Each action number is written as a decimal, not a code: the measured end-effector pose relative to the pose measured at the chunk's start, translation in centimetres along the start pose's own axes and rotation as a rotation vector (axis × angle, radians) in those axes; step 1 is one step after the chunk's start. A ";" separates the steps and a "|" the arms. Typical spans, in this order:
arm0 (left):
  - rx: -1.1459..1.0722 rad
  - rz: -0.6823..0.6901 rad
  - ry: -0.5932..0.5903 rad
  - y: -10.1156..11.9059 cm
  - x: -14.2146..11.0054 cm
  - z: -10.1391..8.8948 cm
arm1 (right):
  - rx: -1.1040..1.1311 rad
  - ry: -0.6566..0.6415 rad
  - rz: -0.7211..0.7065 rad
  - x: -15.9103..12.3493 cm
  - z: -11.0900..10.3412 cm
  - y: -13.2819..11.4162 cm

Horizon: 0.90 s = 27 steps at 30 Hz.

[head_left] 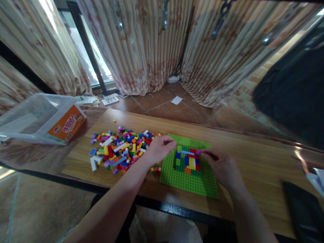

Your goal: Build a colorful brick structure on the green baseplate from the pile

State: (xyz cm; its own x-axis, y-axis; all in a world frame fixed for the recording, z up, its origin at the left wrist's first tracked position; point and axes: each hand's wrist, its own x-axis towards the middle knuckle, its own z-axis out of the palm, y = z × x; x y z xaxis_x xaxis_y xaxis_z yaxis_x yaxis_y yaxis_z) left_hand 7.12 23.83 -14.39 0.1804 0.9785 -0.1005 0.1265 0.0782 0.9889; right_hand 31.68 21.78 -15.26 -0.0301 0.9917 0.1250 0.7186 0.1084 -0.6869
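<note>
A green studded baseplate (188, 189) lies on the table, bearing a flat block of multicoloured toy bricks (187, 160). Over the plate's upper left edge is my left hand (159, 148), its thumb and fingertips drawn together in a pinch. Anything between those fingertips is too small or hidden to name. From the right, my right hand (224, 167) reaches across the plate with thumb and forefinger closed at a pink brick (198, 152) on the upper right corner of the brick block. Left of the plate spreads a pile of loose toy bricks (124, 148), partly behind my left hand and forearm.
A clear plastic bin (32, 133) with an orange label stands at the table's left end. One yellow brick (114, 120) lies apart near the far edge. A dark flat object (302, 209) is at the right. Curtains (141, 50) hang beyond the wooden table (255, 162).
</note>
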 end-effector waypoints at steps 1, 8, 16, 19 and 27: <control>0.028 0.003 -0.007 -0.1 0.0 0.0 | 0.006 -0.020 0.007 0.0 -0.1 0.1; 0.212 0.077 -0.040 -0.7 0.1 0.1 | 0.043 -0.063 -0.040 -0.3 -0.2 -0.4; 0.266 0.113 -0.058 -0.4 0.0 0.0 | 0.032 -0.076 -0.028 -0.3 -0.1 -0.3; 0.283 0.119 -0.058 -0.1 -0.2 0.0 | 0.094 -0.108 0.029 -0.2 0.2 -0.3; 0.295 0.125 -0.062 0.1 -0.3 -0.1 | 0.144 -0.121 0.042 0.0 -0.1 -0.8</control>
State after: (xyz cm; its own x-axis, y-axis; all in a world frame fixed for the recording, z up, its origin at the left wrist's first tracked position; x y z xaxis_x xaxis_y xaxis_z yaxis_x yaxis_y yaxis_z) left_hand 7.00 23.60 -14.26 0.2700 0.9629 0.0042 0.3756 -0.1093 0.9203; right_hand 31.21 21.67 -14.66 -0.0916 0.9957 0.0131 0.6147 0.0669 -0.7859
